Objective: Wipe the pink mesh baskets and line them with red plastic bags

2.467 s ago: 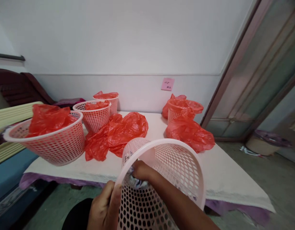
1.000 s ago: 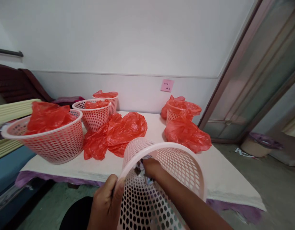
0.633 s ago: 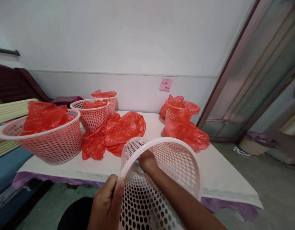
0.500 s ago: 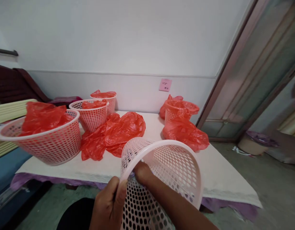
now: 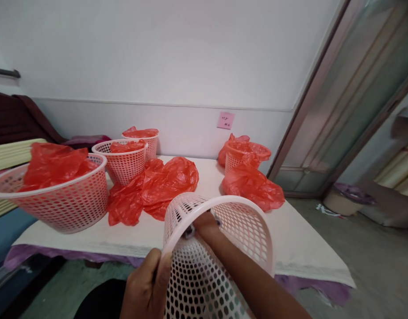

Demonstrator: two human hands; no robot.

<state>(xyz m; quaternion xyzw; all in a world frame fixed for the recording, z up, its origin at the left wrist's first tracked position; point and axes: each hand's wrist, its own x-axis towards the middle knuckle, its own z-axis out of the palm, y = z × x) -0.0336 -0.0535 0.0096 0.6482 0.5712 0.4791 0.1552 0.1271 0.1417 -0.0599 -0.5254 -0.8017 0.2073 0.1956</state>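
A pale pink plastic basket with holes in its wall lies tilted before me, its mouth facing me. My left hand is closed on the left side of its rim, thumb on the inside. My right hand reaches through the mouth and is against the inner wall. Bits of a crumpled whitish-and-dark cloth stick out beside that hand. Its fingers are mostly hidden behind the hand and the rim.
Pink baskets with red plastic bags in them stand at left. Loose red bags lie on the white-covered table. Another basket with a red bag stands back right. A pink note is on the wall. A bin stands on the floor.
My right hand has moved up and slightly right along the inside of the basket, and the cloth with it. My left hand still holds the rim. The view has shifted slightly.
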